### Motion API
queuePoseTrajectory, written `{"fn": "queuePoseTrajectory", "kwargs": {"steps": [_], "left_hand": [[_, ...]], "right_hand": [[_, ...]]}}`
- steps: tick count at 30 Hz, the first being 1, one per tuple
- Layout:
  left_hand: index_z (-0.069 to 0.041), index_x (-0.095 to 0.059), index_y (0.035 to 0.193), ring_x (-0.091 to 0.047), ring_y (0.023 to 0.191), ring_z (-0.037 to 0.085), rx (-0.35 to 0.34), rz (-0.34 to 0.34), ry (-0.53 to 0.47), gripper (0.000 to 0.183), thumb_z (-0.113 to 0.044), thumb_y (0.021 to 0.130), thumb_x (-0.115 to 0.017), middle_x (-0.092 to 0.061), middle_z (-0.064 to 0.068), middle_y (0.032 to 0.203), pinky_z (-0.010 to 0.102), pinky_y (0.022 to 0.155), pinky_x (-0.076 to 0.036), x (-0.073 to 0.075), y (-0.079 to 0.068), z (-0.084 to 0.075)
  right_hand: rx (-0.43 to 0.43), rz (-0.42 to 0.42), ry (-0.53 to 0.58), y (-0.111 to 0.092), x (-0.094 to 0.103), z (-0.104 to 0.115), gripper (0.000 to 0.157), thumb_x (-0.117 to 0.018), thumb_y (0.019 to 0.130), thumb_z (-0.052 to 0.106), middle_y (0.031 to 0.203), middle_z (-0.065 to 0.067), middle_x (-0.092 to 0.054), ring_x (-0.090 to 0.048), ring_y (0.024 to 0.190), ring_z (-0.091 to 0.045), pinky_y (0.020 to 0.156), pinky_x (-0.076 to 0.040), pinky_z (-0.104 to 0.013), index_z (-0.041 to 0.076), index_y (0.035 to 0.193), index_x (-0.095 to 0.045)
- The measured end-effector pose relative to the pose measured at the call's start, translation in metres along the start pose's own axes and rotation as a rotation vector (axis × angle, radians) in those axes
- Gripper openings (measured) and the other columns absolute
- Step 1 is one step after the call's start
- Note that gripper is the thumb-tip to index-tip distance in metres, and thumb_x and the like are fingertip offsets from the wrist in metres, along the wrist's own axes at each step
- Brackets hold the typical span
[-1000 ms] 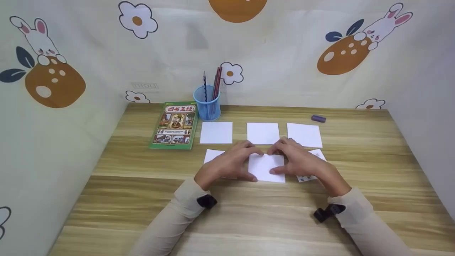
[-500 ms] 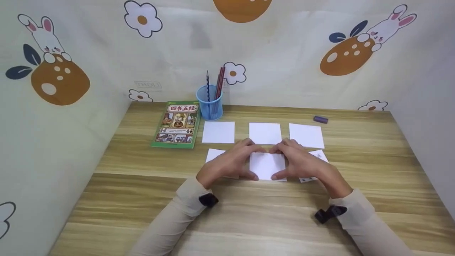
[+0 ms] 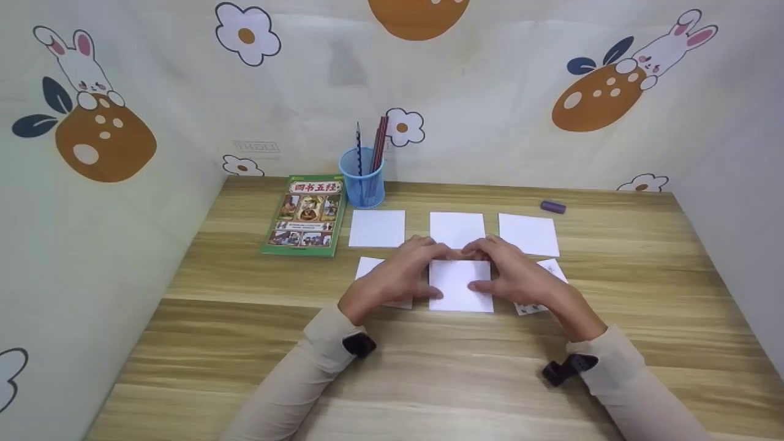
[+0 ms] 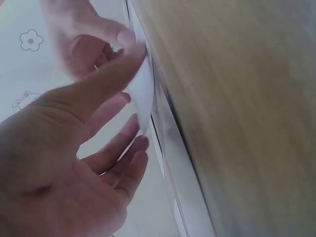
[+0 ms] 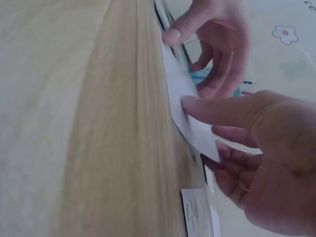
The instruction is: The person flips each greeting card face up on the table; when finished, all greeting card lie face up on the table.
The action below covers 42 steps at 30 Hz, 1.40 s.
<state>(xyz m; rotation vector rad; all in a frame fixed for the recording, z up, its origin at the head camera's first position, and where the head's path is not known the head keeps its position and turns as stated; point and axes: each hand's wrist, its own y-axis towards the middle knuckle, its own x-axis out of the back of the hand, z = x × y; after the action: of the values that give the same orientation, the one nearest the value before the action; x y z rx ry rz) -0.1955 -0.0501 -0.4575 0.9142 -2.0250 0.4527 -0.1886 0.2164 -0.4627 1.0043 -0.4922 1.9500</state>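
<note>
A white square card [image 3: 456, 278] lies between both hands in the middle of the front row. The left hand [image 3: 401, 272] holds its left side, thumb on the face and fingers at the far edge. From the other side the right hand [image 3: 511, 272] grips it, thumb also on the face. In the right wrist view the card [image 5: 180, 91] bends slightly, its corner raised by the right fingers. A white card [image 3: 369, 265] is partly hidden under the left hand. Beneath the right hand, a card with small printed pictures [image 3: 531, 309] is partly covered.
Behind the hands lie three white cards in a row: the left card [image 3: 376, 228], the middle card [image 3: 456, 228] and the right card [image 3: 528, 234]. A green-edged book [image 3: 304, 214], a blue mesh pencil cup [image 3: 361, 180] and a small purple cylinder [image 3: 552, 207] are further back.
Both thumbs have moved from the card's near edge up onto its face. The right thumb had gone to that edge in between. The card's place is nearly the same.
</note>
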Motion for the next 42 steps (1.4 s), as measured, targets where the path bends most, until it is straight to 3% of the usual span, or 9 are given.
{"fn": "queuePoseTrajectory", "kwargs": {"steps": [5, 10, 14, 19, 22, 26, 29, 35, 42], "left_hand": [[-0.008, -0.071, 0.134, -0.072, 0.116, 0.023, 0.007, -0.168, -0.116, 0.044, -0.001, 0.093, -0.082, -0.077, 0.009, 0.122, 0.038, 0.106, -0.059, 0.01, 0.005, 0.002], [-0.004, -0.076, 0.122, -0.078, 0.106, 0.02, 0.019, -0.327, -0.265, 0.025, 0.005, 0.099, -0.071, -0.081, 0.011, 0.114, 0.029, 0.095, -0.065, 0.02, 0.005, 0.006], [-0.005, -0.076, 0.12, -0.078, 0.106, 0.019, 0.056, -0.409, -0.293, 0.025, 0.008, 0.1, -0.067, -0.08, 0.009, 0.118, 0.027, 0.094, -0.065, 0.02, 0.004, 0.007], [-0.005, -0.068, 0.12, -0.072, 0.105, 0.021, 0.102, -0.523, -0.258, 0.025, 0.006, 0.098, -0.069, -0.07, 0.011, 0.116, 0.024, 0.087, -0.065, 0.014, 0.007, -0.003], [-0.006, -0.062, 0.128, -0.071, 0.115, 0.022, 0.071, -0.47, -0.358, 0.029, -0.006, 0.101, -0.072, -0.066, 0.011, 0.124, 0.025, 0.092, -0.064, 0.01, 0.006, -0.013], [-0.007, -0.052, 0.149, -0.07, 0.133, 0.027, 0.044, -0.307, -0.652, 0.052, -0.025, 0.105, -0.073, -0.063, 0.014, 0.149, 0.034, 0.102, -0.063, 0.009, 0.006, -0.024], [-0.006, -0.049, 0.154, -0.071, 0.131, 0.031, 0.078, -0.312, -0.778, 0.053, -0.019, 0.106, -0.069, -0.064, 0.018, 0.151, 0.039, 0.1, -0.064, 0.011, 0.006, -0.024], [-0.004, -0.058, 0.147, -0.075, 0.12, 0.028, 0.156, -0.368, -0.766, 0.044, 0.003, 0.104, -0.059, -0.073, 0.019, 0.137, 0.036, 0.094, -0.065, 0.014, 0.006, -0.01], [-0.01, -0.059, 0.148, -0.074, 0.121, 0.024, 0.188, -0.38, -0.76, 0.045, -0.001, 0.104, -0.062, -0.072, 0.014, 0.138, 0.036, 0.096, -0.065, 0.01, 0.007, -0.004]], "right_hand": [[-0.005, -0.099, 0.077, 0.004, 0.002, -0.002, 0.039, -0.08, 0.099, 0.018, 0.108, -0.002, -0.072, -0.064, 0.094, -0.02, 0.084, -0.053, -0.032, 0.017, 0.136, -0.07], [0.017, -0.247, 0.224, 0.007, 0.006, -0.004, 0.029, -0.074, 0.103, 0.013, 0.084, -0.001, -0.066, -0.058, 0.071, -0.012, 0.063, -0.047, -0.021, 0.019, 0.131, -0.075], [0.021, -0.358, 0.374, 0.006, 0.009, -0.003, 0.031, -0.071, 0.105, 0.013, 0.078, -0.005, -0.068, -0.053, 0.065, -0.01, 0.06, -0.044, -0.02, 0.014, 0.136, -0.07], [-0.012, -0.502, 0.417, 0.005, 0.011, 0.003, 0.036, -0.073, 0.104, 0.018, 0.086, -0.007, -0.079, -0.064, 0.072, -0.009, 0.065, -0.05, -0.018, 0.013, 0.139, -0.066], [0.008, -0.512, 0.425, 0.005, 0.01, 0.008, 0.037, -0.074, 0.104, 0.016, 0.096, -0.007, -0.084, -0.073, 0.079, -0.009, 0.067, -0.054, -0.018, 0.012, 0.139, -0.065], [0.104, -0.388, 0.38, 0.005, 0.005, 0.013, 0.035, -0.068, 0.108, 0.017, 0.122, 0.001, -0.082, -0.079, 0.106, -0.012, 0.091, -0.057, -0.018, 0.017, 0.142, -0.067], [0.175, -0.323, 0.31, 0.007, 0.001, 0.015, 0.034, -0.065, 0.11, 0.02, 0.138, 0.007, -0.076, -0.074, 0.125, -0.014, 0.109, -0.053, -0.023, 0.021, 0.144, -0.067], [0.149, -0.403, 0.195, 0.008, 0.001, 0.008, 0.042, -0.07, 0.106, 0.018, 0.149, 0.002, -0.068, -0.061, 0.136, -0.018, 0.106, -0.055, -0.046, 0.021, 0.147, -0.066], [0.05, -0.508, 0.263, 0.008, 0.006, 0.004, 0.03, -0.075, 0.101, 0.008, 0.117, -0.006, -0.079, -0.074, 0.102, -0.016, 0.086, -0.06, -0.02, 0.011, 0.131, -0.076]]}}
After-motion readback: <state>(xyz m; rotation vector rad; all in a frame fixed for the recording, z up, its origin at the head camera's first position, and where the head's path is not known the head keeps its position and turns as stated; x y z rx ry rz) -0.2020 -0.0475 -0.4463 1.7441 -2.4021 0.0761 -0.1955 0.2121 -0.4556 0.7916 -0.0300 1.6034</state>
